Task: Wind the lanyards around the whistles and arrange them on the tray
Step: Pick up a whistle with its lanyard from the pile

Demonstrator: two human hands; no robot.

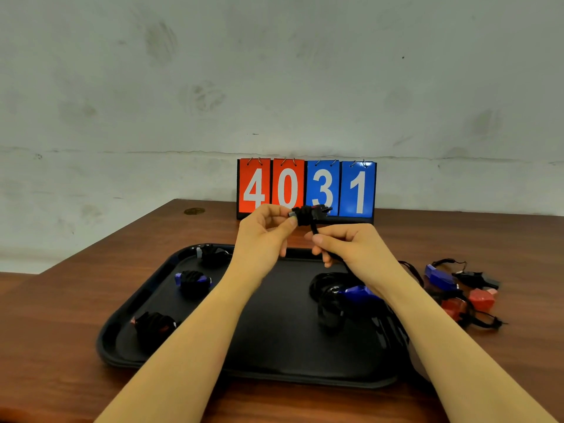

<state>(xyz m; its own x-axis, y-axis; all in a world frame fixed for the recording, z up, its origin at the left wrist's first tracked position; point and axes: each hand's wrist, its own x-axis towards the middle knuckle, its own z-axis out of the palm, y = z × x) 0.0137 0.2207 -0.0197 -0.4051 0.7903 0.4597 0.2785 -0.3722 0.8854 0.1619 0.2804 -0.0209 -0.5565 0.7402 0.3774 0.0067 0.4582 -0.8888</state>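
Note:
My left hand pinches one end of a whistle partly wrapped in black lanyard, held above the far edge of the black tray. My right hand grips the loose black lanyard strand just below the whistle. Three wound whistles lie along the tray's left side: a black one, a blue one and a reddish one. A blue whistle with a loose black lanyard lies on the tray's right part, partly behind my right forearm.
A heap of unwound blue, black and red whistles with tangled lanyards lies on the wooden table right of the tray. A flip scoreboard reading 4031 stands at the back against the wall.

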